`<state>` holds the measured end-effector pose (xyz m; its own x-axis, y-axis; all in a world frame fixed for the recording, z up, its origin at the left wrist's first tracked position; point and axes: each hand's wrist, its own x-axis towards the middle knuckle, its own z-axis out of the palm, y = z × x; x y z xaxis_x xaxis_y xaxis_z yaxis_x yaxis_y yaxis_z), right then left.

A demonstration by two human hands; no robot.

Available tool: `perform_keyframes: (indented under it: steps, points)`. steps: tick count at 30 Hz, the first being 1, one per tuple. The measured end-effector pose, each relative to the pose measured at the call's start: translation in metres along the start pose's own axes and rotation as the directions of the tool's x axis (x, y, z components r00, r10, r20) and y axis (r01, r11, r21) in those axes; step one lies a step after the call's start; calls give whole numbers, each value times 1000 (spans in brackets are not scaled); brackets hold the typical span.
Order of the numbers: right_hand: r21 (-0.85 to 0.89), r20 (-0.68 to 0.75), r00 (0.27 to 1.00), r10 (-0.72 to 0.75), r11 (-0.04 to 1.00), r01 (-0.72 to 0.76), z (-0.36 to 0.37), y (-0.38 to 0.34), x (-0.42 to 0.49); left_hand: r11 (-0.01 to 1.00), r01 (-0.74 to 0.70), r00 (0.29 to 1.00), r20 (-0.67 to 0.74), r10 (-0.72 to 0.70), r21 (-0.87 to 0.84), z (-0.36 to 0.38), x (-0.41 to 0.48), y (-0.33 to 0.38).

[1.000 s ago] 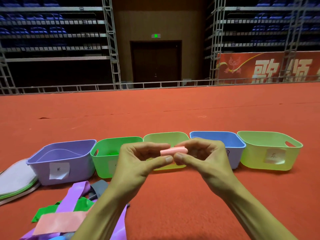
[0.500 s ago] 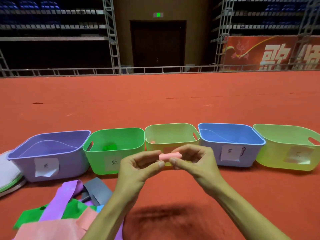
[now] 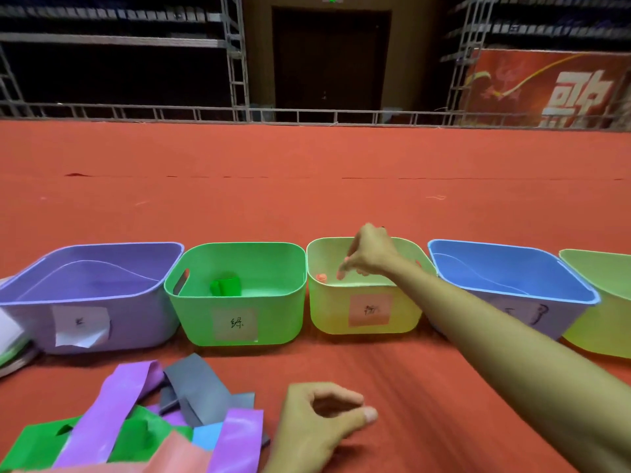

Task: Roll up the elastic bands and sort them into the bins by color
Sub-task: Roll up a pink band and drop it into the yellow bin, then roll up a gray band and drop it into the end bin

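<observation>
Red banner (image 3: 546,87) beside dark door (image 3: 329,59)

The red carpet (image 3: 307,186) is carrying five bins in a row in front of me: a purple bin (image 3: 30,322), green bin (image 3: 191,319), yellow bin (image 3: 327,315), blue bin (image 3: 505,288) and last bin (image 3: 594,336). Loose bands (image 3: 112,404) are lying heaped at my near left.

One camera, worn on the head, looks forward and a little down. The bins (image 3: 198,319) are near; the door (image 3: 331,59) is far behind.
</observation>
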<state>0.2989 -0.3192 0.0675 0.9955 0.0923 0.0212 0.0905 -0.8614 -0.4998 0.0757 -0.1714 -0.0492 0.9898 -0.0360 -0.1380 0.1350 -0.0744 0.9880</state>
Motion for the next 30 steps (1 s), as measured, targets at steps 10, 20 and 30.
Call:
perform_keyframes:
  steps: [10, 20, 30]
  points:
    - [-172, 142, 976, 162, 975, -137, 41, -10, 64, 998, 20, 1000, 22, -21, 58, 3, 3, -24]
    - [-135, 115, 971, 209, 972, -193, 57, -2, 68, 993, -31, 999, 14, 30, 113, 3, 2, -25]
    - [68, 113, 972, 205, 974, -214, 25, -7, 45, 994, -62, 994, 99, 52, 92, -2, 1, -20]
